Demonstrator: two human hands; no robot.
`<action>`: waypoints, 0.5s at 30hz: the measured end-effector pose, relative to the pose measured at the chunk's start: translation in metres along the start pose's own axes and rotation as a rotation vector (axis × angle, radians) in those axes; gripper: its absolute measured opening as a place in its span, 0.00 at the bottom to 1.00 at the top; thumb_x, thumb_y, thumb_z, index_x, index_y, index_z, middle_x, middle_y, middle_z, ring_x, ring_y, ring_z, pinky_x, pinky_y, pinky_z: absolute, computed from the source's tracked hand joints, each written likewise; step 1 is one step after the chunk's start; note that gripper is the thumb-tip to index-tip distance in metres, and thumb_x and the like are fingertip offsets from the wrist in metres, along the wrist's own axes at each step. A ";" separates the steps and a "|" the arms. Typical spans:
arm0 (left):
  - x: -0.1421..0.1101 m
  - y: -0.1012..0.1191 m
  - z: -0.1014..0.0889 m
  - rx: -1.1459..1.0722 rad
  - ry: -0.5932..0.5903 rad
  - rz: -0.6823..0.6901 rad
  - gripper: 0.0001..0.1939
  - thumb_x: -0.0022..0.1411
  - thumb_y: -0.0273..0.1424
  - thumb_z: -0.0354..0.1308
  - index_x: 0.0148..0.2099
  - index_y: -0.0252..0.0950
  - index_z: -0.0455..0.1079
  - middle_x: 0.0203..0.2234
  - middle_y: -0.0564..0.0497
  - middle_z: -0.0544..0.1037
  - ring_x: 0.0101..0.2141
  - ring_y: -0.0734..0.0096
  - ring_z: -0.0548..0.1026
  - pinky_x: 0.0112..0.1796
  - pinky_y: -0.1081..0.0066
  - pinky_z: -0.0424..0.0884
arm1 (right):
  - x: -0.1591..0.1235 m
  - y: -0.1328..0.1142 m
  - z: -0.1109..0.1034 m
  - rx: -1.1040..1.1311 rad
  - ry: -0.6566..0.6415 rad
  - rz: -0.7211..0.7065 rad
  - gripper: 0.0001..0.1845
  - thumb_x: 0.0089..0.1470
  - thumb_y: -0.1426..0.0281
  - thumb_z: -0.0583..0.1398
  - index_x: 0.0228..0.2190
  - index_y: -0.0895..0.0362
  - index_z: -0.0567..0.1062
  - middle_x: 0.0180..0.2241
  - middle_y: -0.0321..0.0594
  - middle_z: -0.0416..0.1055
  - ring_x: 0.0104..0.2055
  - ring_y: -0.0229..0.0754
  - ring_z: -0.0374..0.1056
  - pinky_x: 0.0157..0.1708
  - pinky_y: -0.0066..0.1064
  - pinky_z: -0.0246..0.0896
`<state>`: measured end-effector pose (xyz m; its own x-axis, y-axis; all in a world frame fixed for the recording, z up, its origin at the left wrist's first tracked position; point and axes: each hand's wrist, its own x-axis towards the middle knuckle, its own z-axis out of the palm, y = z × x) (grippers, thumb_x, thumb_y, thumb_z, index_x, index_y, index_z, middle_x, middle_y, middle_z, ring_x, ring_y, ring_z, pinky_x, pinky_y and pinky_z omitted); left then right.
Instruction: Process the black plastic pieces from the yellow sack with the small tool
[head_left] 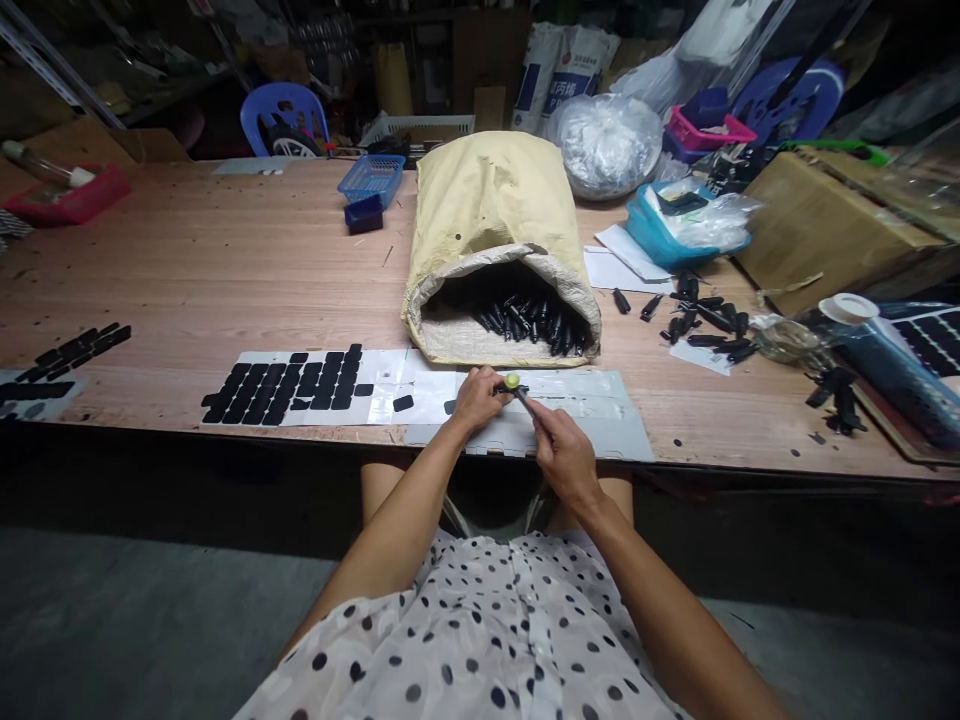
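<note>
My left hand (pixel 478 398) is closed, its fingertips pinching a small black piece (pixel 517 389) down on the grey board (pixel 600 405). My right hand (pixel 564 450) is wrapped round the dark handle of a small hammer (pixel 512 381) with a round yellow-green head. That head is over the black piece, beside my left fingertips, and partly hides it. Whether the two touch I cannot tell. To the left, rows of flat black rounded pieces (pixel 255 393) lie on white sheets (pixel 380 405). A loose black piece (pixel 403 403) rests nearer my left hand.
Directly ahead, a yellow woven sack (pixel 487 200) lies with its mouth towards me, holding many black parts (pixel 536 320). More black parts (pixel 705 315) are scattered at right, near a cardboard box (pixel 832 215) and a blue basin (pixel 652 225). Blue baskets (pixel 371 180) stand behind, left of the sack.
</note>
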<state>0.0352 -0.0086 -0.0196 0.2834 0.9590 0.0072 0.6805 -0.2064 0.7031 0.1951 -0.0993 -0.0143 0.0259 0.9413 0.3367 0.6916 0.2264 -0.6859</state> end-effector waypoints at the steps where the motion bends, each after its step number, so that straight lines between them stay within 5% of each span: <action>1: 0.000 0.000 0.001 0.001 0.005 -0.004 0.04 0.60 0.29 0.62 0.37 0.42 0.78 0.35 0.51 0.73 0.40 0.63 0.67 0.44 0.63 0.69 | 0.000 0.001 0.001 -0.003 -0.012 0.006 0.21 0.62 0.66 0.50 0.50 0.47 0.78 0.34 0.41 0.76 0.38 0.45 0.71 0.42 0.37 0.69; 15: -0.001 0.002 0.005 0.002 0.069 -0.036 0.08 0.58 0.28 0.63 0.40 0.44 0.80 0.36 0.50 0.75 0.42 0.60 0.68 0.45 0.61 0.69 | 0.000 0.011 -0.010 0.029 0.100 0.069 0.21 0.61 0.66 0.51 0.49 0.50 0.79 0.40 0.43 0.78 0.43 0.46 0.73 0.47 0.39 0.68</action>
<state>0.0394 -0.0109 -0.0217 0.2112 0.9769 0.0310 0.6906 -0.1716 0.7025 0.2097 -0.0989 -0.0158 0.1456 0.9254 0.3498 0.6644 0.1705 -0.7276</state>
